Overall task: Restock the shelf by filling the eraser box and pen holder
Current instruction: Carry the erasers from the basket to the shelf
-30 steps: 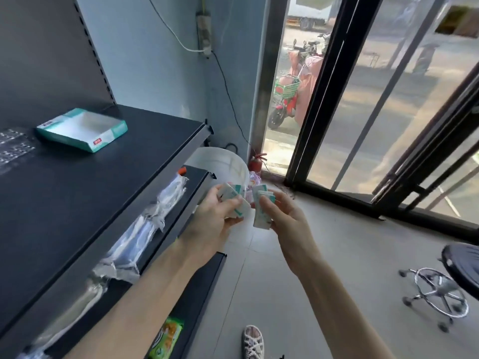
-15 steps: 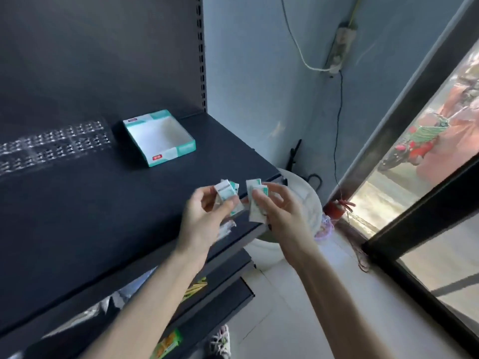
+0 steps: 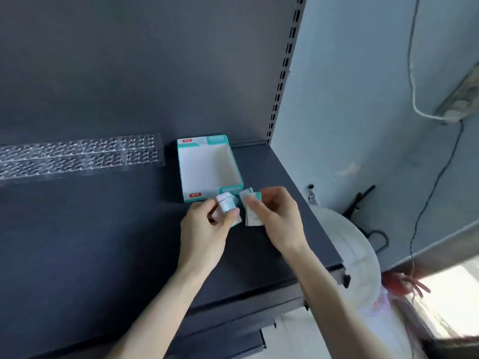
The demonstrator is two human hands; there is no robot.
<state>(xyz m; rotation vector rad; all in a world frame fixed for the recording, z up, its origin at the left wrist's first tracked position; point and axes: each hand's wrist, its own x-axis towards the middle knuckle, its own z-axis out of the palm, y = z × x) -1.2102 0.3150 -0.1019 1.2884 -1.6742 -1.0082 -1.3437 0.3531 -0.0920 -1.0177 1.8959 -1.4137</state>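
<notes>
The eraser box (image 3: 207, 167), teal outside and white inside with its top open, sits on the dark shelf (image 3: 103, 242) near the back right corner, its long sides running from front to back. Just in front of its near wall, both hands are held above the shelf. The left hand (image 3: 204, 229) has thumb and fingers curled round the left bunch of erasers (image 3: 226, 206), small white and teal packs. The right hand (image 3: 278, 218) pinches the right bunch of erasers (image 3: 252, 211), held upright between thumb and fingers. The two bunches are just beside each other; I cannot tell if they touch. Along the back edge, left of the box, lies the pen holder (image 3: 77, 158), a long clear strip full of holes. Past the right edge of the shelf stands a white bucket (image 3: 350, 252), and a power strip (image 3: 458, 104) hangs on the pale wall (image 3: 350, 99).
</notes>
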